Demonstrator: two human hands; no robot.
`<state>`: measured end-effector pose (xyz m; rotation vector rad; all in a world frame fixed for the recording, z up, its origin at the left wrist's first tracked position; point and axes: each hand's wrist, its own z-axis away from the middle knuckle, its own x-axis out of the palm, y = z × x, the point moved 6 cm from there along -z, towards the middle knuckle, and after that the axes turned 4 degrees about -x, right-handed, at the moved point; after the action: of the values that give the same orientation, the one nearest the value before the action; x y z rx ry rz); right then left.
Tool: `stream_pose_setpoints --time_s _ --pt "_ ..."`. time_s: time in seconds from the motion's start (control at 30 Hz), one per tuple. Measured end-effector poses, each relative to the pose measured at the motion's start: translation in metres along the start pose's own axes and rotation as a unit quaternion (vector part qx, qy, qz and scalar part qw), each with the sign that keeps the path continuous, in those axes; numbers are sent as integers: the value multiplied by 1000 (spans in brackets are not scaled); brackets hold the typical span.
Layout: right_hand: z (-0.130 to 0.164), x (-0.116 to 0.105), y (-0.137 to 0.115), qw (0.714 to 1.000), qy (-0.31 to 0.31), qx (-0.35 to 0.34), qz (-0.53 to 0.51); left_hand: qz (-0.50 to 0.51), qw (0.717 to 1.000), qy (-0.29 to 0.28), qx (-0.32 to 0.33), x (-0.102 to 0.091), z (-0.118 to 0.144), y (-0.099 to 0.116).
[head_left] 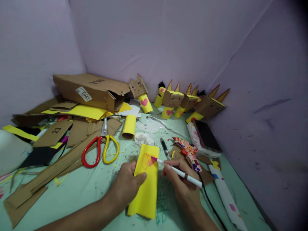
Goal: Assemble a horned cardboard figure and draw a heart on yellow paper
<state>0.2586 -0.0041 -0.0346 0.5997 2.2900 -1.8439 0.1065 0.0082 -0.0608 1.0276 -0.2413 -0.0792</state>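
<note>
My left hand [130, 183] grips a yellow paper piece [146, 195], flattened and tube-like, from its left side with the thumb on top. An orange-pink heart outline, partly coloured in, shows near the paper's upper end. My right hand [183, 179] is closed around a white felt-tip marker [179, 171], its pink tip touching the heart. Just beyond the right hand lies a black-and-clear pen [165, 148]. Scissors [102, 144] with one red and one yellow handle lie partly spread to the left. A yellow paper-covered tube [129, 126] rests beyond the paper piece.
Cardboard figures [172, 99] with yellow tube bodies and pointed ears line the back wall. A cardboard box [91, 89] stands back left above cardboard scraps [79, 131]. On the right are a floral-patterned corded tool [189, 150], a dark phone-like slab [208, 136] and a white strip [226, 195].
</note>
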Motion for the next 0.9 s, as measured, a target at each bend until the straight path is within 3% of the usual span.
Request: stream_pose_setpoints --time_s 0.3,0.57,0.9 --pt "0 9 -1 999 -8 -18 -49 2 1000 -10 -2 1 0 -2" --pt "1 -4 2 999 23 -15 20 -1 1000 3 6 -1 -2 -2" --pt "2 -7 -1 999 31 -29 32 -10 1000 29 -6 -2 2 3"
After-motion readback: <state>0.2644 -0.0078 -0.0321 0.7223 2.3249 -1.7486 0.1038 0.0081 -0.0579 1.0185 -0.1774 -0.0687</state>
